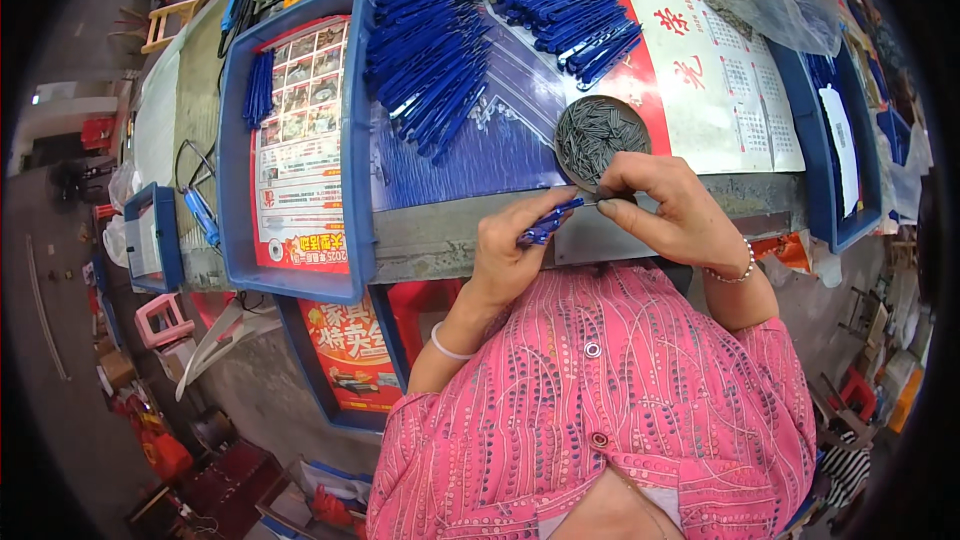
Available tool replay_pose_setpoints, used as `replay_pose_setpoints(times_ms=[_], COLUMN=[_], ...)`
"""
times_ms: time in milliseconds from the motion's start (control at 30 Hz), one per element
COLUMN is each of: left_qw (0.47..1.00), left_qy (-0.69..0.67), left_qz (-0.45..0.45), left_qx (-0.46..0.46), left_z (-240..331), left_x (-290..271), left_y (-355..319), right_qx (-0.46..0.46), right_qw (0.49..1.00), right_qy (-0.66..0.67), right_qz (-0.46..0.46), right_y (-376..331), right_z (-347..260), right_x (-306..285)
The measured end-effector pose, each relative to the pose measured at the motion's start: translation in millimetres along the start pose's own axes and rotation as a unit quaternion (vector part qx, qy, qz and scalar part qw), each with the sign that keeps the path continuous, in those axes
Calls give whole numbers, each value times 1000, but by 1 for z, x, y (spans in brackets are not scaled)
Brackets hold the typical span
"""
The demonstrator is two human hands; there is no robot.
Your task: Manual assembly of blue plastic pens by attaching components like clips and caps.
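Just below the round tray of grey pins (601, 135), left hand (512, 250) grips a blue pen (550, 223), right hand (665, 210) pinches one pin into it; finished pens (430, 50) piled beyond, many pins left.

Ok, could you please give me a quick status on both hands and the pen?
Left hand gripping blue pen barrel. Right hand pinching small part at its tip. Round dish of metal pieces just behind, clear.

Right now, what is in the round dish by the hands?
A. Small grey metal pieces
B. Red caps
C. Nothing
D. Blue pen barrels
A: the round dish holds a heap of small grey metal pieces, just above the right hand; the blue pen barrels lie piled farther back.
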State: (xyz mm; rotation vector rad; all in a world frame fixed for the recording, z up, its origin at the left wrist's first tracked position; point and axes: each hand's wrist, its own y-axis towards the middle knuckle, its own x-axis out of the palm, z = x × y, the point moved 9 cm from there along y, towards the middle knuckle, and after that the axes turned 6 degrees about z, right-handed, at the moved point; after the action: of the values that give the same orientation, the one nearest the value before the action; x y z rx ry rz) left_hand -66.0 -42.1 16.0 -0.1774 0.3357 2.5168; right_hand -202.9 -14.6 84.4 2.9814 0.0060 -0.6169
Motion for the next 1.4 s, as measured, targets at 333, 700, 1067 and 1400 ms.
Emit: replay_pose_setpoints(times_ms=[333, 700, 1067, 1400], left_qw=[1000, 992, 989, 995], left_qy=[-2, 100, 93, 9], left_qz=[11, -30, -70, -85], left_qx=[9, 74, 90, -44], left_z=[1, 12, 18, -7], left_x=[-3, -3, 9, 20], left_y=[1, 3, -6, -17], right_qx=[-23, -28, 7, 114], right_qw=[999, 993, 985, 990], right_qy=[-22, -91, -86, 12], right_qz=[-11, -71, -146, -83], right_y=[3, 2, -7, -17], right_z=[-5, -7, 6, 41], right_x=[1, 8, 11, 4])
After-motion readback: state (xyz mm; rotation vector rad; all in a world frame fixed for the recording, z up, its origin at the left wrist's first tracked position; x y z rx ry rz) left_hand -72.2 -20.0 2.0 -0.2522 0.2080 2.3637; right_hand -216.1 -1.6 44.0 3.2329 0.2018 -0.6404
